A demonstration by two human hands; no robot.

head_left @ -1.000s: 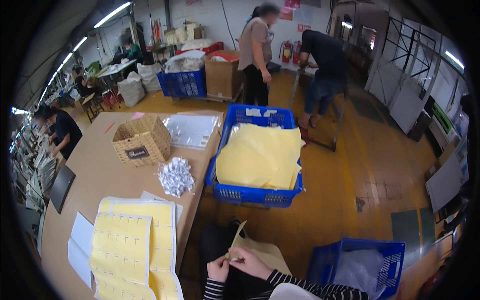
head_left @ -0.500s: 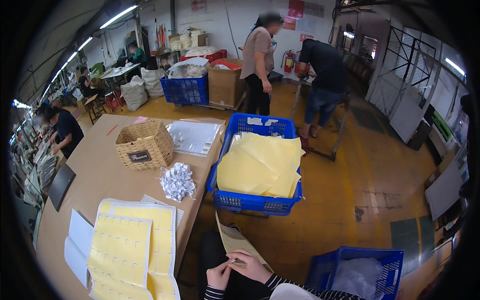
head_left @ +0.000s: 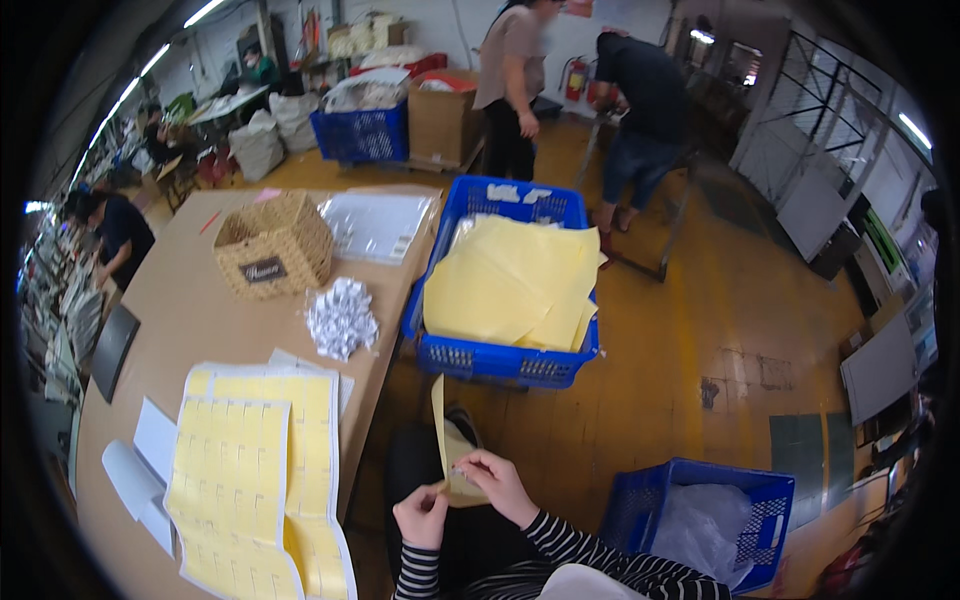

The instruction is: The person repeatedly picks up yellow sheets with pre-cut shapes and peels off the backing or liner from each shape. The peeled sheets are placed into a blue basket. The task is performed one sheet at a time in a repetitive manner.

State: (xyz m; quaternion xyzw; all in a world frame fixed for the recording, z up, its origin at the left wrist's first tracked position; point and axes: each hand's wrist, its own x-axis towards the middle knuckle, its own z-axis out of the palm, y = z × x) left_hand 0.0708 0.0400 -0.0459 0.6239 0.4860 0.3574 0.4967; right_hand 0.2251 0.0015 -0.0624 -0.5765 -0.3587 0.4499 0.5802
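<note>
A pale yellow sheet point(head_left: 438, 425) stands up over my lap, seen partly edge-on and bent toward my hands. My left hand point(head_left: 421, 515) is closed in a pinch on its near edge. Just to the right, my right hand point(head_left: 498, 487) has its thumb and fingers pressed together close to the sheet; what they hold, if anything, is too small to name. On the table at left lie large yellow sheets printed with rows of marks point(head_left: 230, 480), overlapping one another. Beyond them sits a pile of curled white paper strips point(head_left: 342, 318).
A woven basket point(head_left: 272, 245) and a clear plastic packet point(head_left: 368, 225) are on the brown table point(head_left: 150, 330). Blue crates stand ahead, one with yellow sheets point(head_left: 510, 285), and at right, one with clear plastic point(head_left: 705, 525). Two people point(head_left: 645, 110) stand beyond.
My hands have moved apart from their joined pinch, the left one now at the sheet's edge. The sheet has swung more upright. The whole view has shifted slightly.
</note>
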